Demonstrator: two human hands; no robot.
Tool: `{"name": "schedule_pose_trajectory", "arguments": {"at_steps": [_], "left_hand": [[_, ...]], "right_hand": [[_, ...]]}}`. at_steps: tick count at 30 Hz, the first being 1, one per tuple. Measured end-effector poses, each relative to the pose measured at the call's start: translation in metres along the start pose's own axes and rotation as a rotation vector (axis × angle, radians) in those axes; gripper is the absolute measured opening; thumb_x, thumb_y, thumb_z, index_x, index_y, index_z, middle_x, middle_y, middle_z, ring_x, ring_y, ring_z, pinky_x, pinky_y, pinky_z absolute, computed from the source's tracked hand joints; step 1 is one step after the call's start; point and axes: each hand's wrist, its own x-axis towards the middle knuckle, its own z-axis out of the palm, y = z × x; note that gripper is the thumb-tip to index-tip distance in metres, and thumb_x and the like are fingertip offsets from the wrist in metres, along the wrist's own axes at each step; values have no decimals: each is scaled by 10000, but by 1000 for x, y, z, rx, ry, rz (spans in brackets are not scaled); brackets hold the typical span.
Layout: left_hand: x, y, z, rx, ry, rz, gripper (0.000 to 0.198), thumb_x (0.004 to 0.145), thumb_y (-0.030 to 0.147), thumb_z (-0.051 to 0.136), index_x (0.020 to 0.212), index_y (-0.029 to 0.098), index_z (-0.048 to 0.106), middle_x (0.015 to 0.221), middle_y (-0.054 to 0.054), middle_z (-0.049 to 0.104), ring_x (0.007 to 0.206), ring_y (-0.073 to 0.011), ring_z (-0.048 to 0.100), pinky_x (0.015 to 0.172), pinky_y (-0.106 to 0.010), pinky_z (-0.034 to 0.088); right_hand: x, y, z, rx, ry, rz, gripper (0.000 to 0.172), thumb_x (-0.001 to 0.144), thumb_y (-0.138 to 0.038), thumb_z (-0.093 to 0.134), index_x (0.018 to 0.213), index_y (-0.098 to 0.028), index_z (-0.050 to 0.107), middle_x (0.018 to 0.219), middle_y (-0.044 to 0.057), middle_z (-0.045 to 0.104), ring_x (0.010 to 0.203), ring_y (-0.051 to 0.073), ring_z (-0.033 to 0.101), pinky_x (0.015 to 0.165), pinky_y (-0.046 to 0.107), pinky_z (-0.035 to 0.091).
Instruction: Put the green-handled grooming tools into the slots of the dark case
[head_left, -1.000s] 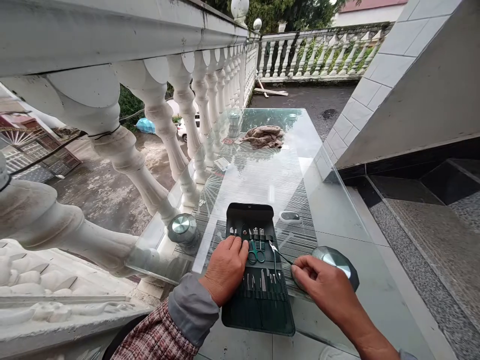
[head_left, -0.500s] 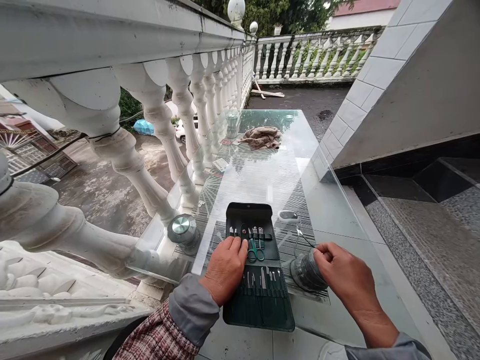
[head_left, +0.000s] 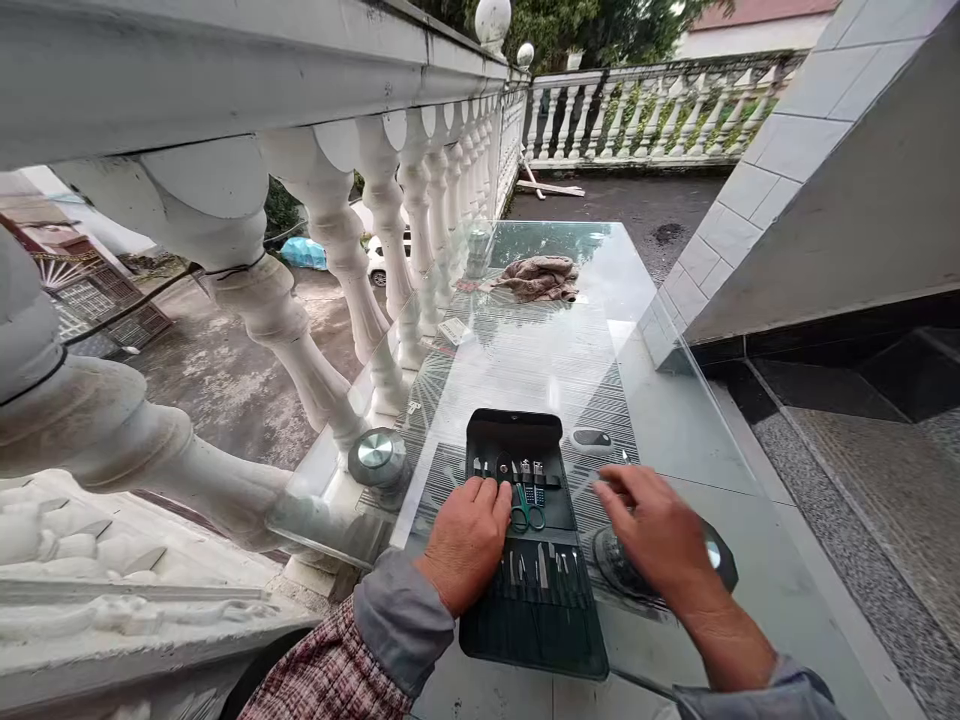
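My left hand [head_left: 471, 535] rests on the left side of an opened black manicure case [head_left: 531, 640], its fingers stretched flat over the middle. In the case's loops sit green-handled scissors [head_left: 527, 515], nail clippers [head_left: 533, 480] and several slim metal tools [head_left: 543, 566]. To the right of the case, my right hand [head_left: 651, 525] hovers over the glass table, somewhat blurred, with thumb and fingers apart. Just past its fingers shows the silver tip of a small tool [head_left: 625, 456]; its handle is hidden behind the hand.
Round metal-capped supports [head_left: 377, 457] stand under the glass tabletop [head_left: 667, 400]. A grey-and-white oval object [head_left: 592, 438] lies beyond the case. Farther back are a crumpled brown cloth [head_left: 538, 278] and a small white card [head_left: 453, 331]. A white balustrade [head_left: 330, 230] runs along the left.
My right hand has moved left toward the case, and its fingers have come off the slim tool's dark handle they pinched before. My left hand stays on the case. The view has shifted slightly.
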Motion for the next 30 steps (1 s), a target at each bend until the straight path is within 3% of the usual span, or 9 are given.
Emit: {"name": "schedule_pose_trajectory", "arguments": {"at_steps": [3,7,15,25,30], "left_hand": [[1,1,0,-6,14,-11,339,892,126,447,1223,51,451,1047,-136,574,962,-245,548,781,-360,488],[2,2,0,-28,32,-27,319,900,134,435,1207,53,463,1018,-130,578,952,-240,551,771,-357,494],[2,2,2,-67,51,-39,297,900,128,420,1182,63,487,958,-113,580,880,-232,558,742,-359,503],[0,1,3,-60,49,-33,313,902,141,428,1200,52,464,1035,-148,569,961,-249,552,742,-356,505],[-1,2,6,-38,70,-27,308,916,135,393,1206,51,453,1017,-148,572,938,-242,558,734,-361,501]], "right_hand": [[9,-26,16,95,-48,-74,218,865,-336,430,843,-192,591,811,58,621,780,189,564,709,308,422],[22,-44,33,8,-119,-96,201,871,-326,460,859,-180,597,846,65,625,845,204,541,749,318,398],[41,-70,38,-291,-338,36,215,847,-360,484,825,-196,622,814,67,648,809,222,583,631,304,360],[58,-67,43,-215,-330,243,249,805,-379,468,763,-218,654,796,49,674,736,199,606,590,287,328],[59,-64,44,-200,-311,247,274,816,-403,455,797,-214,652,818,49,665,740,185,599,590,281,335]]}}
